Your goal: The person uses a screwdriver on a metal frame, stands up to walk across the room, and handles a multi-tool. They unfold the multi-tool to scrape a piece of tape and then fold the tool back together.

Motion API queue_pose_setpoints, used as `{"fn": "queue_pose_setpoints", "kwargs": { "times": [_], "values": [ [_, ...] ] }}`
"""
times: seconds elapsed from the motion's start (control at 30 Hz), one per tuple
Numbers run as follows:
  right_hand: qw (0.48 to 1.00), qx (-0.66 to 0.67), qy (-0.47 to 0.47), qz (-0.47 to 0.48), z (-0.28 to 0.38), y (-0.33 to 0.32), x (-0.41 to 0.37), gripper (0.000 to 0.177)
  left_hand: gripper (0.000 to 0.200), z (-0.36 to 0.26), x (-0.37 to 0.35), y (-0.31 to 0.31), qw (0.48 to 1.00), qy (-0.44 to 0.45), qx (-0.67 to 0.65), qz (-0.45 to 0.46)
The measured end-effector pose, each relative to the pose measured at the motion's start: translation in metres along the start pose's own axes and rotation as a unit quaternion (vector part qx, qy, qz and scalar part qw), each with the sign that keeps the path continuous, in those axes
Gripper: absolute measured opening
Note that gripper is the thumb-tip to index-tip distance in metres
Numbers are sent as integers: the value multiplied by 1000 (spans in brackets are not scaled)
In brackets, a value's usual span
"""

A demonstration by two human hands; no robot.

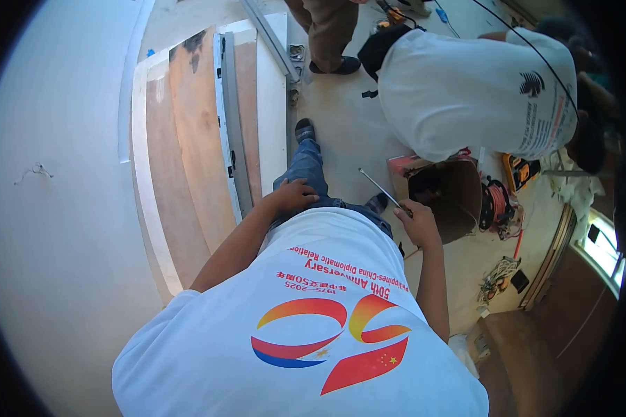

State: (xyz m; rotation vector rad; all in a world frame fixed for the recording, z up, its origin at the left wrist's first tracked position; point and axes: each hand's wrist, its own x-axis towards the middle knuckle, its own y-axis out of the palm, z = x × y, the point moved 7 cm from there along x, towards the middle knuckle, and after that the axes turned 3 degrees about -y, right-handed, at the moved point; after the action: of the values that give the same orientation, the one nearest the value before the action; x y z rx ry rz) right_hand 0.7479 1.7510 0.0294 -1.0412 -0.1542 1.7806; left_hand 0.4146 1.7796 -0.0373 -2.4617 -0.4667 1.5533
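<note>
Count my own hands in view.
2. Left hand rests on the upper leg of the jeans; right hand grips a metal-shafted tool, beside the open cardboard box. Neither is hidden.

The floor [348, 132] carries an open box [469, 198] and coiled cord [497, 279].

Red lettering on the wearer's white short-sleeved T-shirt [202, 361] reads "50th Anniversary", "Philippines-China Diplomatic Relation", its end curving out of sight, "1975–2025" and "菲中建交50周年", beside a large multicoloured "50" [295, 351]. Dark print [535, 128] on a co-worker's white shirt [445, 90] is too small to read.
</note>
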Motion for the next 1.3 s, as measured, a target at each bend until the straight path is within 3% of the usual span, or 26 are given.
{"fn": "queue_pose_setpoints", "kwargs": {
  "times": [0.1,0.2,0.3,0.4,0.47,0.5,0.53,0.57,0.63,0.77,0.9,1.13,1.3],
  "values": [
    [997,-64,-14,36,70,7,67,29,42,54,-2,-56,994,59,-86,-17],
    [986,-138,-30,91,137,11,121,30,41,101,-29,-108,972,77,-195,-103],
    [987,-137,-27,86,177,3,171,31,43,128,-53,-163,976,-3,-217,27],
    [990,-119,-20,66,206,-6,194,28,43,149,-97,-254,980,-28,-191,40],
    [983,-166,-48,53,230,-14,205,29,44,144,-164,-350,944,56,-227,-233],
    [981,-174,-53,68,240,-13,213,29,54,141,-204,-391,883,141,-307,-325],
    [978,-181,-57,85,248,-9,217,29,63,129,-251,-433,818,275,-338,-377],
    [974,-190,-60,105,254,-5,225,29,69,125,-297,-467,766,349,-362,-400],
    [966,-194,-79,150,264,7,249,30,70,111,-382,-506,707,469,-282,-448],
    [942,-230,-175,169,304,24,291,33,73,57,-489,-507,663,602,-36,-444],
    [944,-231,-165,168,344,36,309,33,76,29,-509,-491,676,608,90,-407],
    [933,-271,-204,121,363,19,297,31,82,34,-509,-457,661,607,167,-408],
    [954,-221,-185,86,385,16,305,29,85,41,-507,-441,668,591,186,-412]
  ]
}}
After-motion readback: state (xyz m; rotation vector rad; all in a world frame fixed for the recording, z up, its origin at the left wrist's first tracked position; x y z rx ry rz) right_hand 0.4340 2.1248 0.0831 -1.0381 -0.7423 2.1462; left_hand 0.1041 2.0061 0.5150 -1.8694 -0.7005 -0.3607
